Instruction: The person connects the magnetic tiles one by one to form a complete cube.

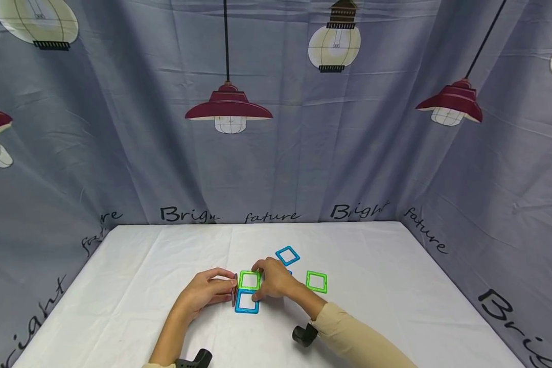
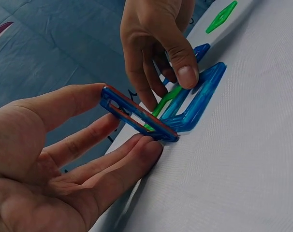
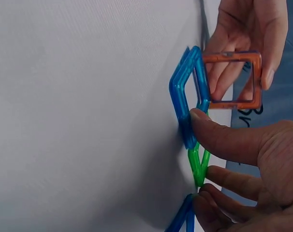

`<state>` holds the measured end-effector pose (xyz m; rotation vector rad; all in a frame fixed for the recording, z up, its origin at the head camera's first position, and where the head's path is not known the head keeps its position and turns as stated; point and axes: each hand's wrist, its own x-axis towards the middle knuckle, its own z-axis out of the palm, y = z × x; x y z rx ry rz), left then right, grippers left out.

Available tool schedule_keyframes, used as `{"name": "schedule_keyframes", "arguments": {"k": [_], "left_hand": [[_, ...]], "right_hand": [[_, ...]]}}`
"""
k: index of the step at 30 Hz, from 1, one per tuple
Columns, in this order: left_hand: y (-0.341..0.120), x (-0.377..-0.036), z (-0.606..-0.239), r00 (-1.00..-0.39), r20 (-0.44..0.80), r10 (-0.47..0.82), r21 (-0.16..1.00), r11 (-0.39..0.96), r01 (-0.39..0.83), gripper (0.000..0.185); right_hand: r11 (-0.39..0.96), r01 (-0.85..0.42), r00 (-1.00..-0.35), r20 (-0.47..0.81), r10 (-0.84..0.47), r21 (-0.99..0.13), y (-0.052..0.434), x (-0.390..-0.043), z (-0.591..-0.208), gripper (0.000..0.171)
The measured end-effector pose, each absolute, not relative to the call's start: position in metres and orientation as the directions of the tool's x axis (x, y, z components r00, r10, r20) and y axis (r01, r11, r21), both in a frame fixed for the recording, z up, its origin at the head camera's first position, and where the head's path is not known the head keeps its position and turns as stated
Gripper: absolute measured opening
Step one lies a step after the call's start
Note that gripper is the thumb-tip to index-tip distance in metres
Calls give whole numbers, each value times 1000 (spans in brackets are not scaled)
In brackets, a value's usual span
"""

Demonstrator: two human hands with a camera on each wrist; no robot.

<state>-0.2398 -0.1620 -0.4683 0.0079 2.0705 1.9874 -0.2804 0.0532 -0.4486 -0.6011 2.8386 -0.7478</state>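
My left hand [image 1: 207, 291] holds a square magnetic tile [image 3: 256, 82] by its edges, standing on edge over the table. The tile looks orange from the right and blue on the side facing my left palm. Just right of it, a green square tile [image 1: 249, 273] and a blue square tile [image 1: 247, 310] lie flat, edge to edge. Over this pair my right hand [image 1: 276, 278] is bent, thumb on the blue tile and fingertips at the green tile's far end. The upright tile's lower edge meets the pair's left side in the left wrist view.
Another blue tile [image 1: 281, 258] lies beyond my right hand, and a loose green tile [image 1: 325, 282] to its right. A further blue piece [image 1: 290, 273] is mostly hidden by that hand. White cloth [image 1: 372, 317] covers the table; a grey patterned curtain [image 1: 276, 168] hangs behind.
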Motion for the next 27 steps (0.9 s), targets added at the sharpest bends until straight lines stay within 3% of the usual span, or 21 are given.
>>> {"name": "schedule_keyframes", "arguments": {"k": [27], "left_hand": [[-165,-242,-473,-960,-185,212,982,10,-187,44]], "right_hand": [[809,-273,-935,-55,-351,-520,44,-291,-448,64]]}}
